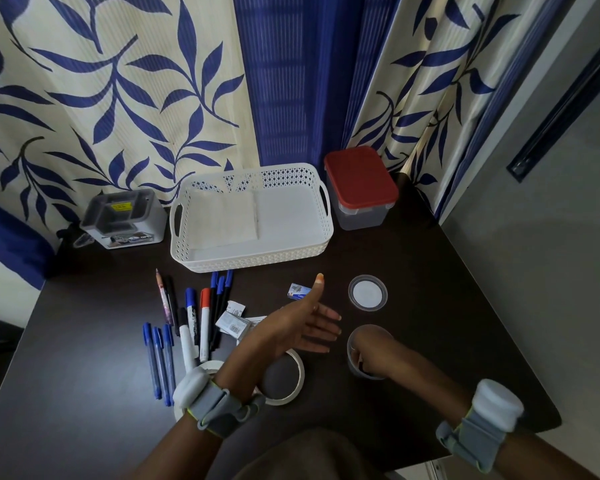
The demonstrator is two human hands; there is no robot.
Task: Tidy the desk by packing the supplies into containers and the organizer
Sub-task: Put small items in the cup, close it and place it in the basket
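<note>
My left hand (pixel 300 325) hovers open over the desk's middle, fingers spread, thumb up, holding nothing. My right hand (pixel 373 356) reaches down into a small round clear container (pixel 351 342); its fingers are hidden inside. The container's round lid (pixel 368 292) lies just behind it. A small blue-and-white box (pixel 298 292) sits by my left thumb. Flat packets (pixel 232 322) lie left of my palm. Markers (pixel 192 318), a pencil (pixel 163 299) and blue pens (pixel 160 362) are spread at the left. A tape roll (pixel 293 393) lies under my left forearm.
A white lattice basket (pixel 257 259) with paper in it stands at the back centre. Beside it on the right is a clear box with a red lid (pixel 361 178), and on the left a grey organizer (pixel 123 216). Curtains hang behind the dark desk (pixel 447 323).
</note>
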